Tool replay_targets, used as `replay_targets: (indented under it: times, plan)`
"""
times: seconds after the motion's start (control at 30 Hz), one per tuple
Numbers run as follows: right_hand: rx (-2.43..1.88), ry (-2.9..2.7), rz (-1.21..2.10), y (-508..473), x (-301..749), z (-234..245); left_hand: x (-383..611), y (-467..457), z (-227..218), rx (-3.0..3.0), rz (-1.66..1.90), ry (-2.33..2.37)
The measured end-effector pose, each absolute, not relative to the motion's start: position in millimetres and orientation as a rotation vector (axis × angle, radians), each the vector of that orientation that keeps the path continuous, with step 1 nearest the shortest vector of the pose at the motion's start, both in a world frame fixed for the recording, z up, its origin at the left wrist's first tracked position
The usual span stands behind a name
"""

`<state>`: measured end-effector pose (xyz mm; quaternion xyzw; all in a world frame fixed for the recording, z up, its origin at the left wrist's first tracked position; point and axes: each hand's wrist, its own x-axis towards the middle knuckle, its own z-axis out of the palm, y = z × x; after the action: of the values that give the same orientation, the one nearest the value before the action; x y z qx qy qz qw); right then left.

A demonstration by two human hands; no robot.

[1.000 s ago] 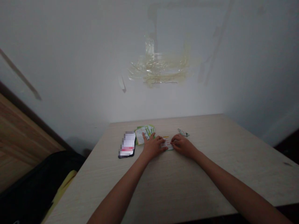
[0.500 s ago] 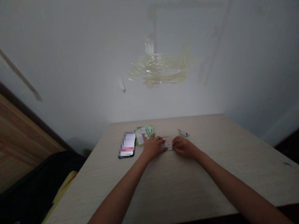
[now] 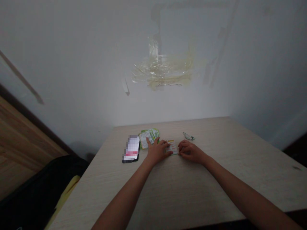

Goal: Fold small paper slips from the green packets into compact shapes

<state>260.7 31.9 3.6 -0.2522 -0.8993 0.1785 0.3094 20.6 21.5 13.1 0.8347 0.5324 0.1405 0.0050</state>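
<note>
Both my hands rest on a pale wooden table (image 3: 182, 191). My left hand (image 3: 157, 151) lies flat with its fingers spread, pressing the left end of a small white packet (image 3: 172, 147) that has an orange mark on it. My right hand (image 3: 189, 150) has its fingers curled and pinched at the packet's right edge. Just behind my left hand lies a fan of green and white packets (image 3: 148, 137).
A phone (image 3: 131, 152) with a lit screen lies left of the packets. A small torn scrap (image 3: 188, 136) sits behind my right hand. The white wall (image 3: 96, 64) carries old tape residue (image 3: 163, 72). A black and yellow bag (image 3: 48, 195) sits at the table's left.
My right hand has slid slightly to the right along the small packet. My left hand stays pressed in place.
</note>
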Motion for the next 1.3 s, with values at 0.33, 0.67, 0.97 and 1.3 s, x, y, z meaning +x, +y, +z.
replay_targets:
  times: [0.33, 0.67, 0.97, 1.3]
  plan:
    - [-0.846, -2.284, 0.466, 35, 260, -2, 20, 21, 13, 2.635, 0.420, 1.675]
    - [-0.925, -2.287, 0.407, 41, 255, -7, 19, 22, 12, 2.653, 0.443, 1.658]
    - [-1.016, -2.252, 0.260, 44, 250, -13, 19, 21, 14, 2.613, 0.441, 1.643]
    - [-1.249, -2.229, 0.063, 48, 235, -10, 20, 20, 15, 2.633, 0.398, 1.678]
